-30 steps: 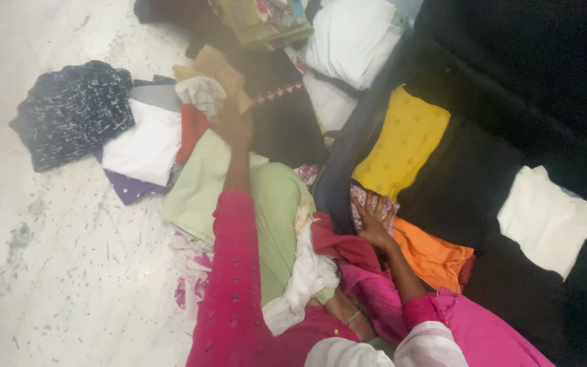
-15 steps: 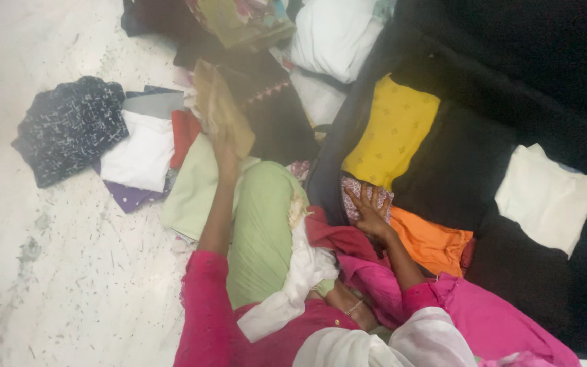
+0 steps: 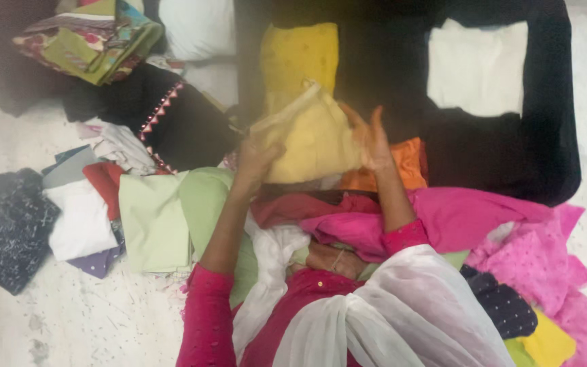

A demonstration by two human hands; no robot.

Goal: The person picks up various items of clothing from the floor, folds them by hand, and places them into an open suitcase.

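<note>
The person sits on the floor point(image 3: 69, 319) among heaps of clothes, and both hands are up on 1 pale yellow folded garment point(image 3: 310, 139). The left hand point(image 3: 256, 160) grips its lower left corner, fingers closed into the cloth. The right hand point(image 3: 369, 136) is spread flat and wide against the garment's right edge, pressing rather than pinching, which looks like a way to keep the fold square while the other hand carries the weight.

The garment hangs just over the near edge of a black open suitcase point(image 3: 552, 136), above an orange folded piece point(image 3: 402, 166) and in front of a deeper yellow folded piece point(image 3: 300, 58). A white folded piece point(image 3: 477, 68) lies flat farther right inside the case; these 3 sit side by side, laid like tiles to fill the bottom.

To the left, on the floor, lie a light green cloth point(image 3: 154, 217), a white folded cloth point(image 3: 79, 221), a dark speckled garment point(image 3: 8, 224) and a black piece with pink trim point(image 3: 185, 122). Bright pink fabric point(image 3: 511, 238) spreads across the lap and to the right.
</note>
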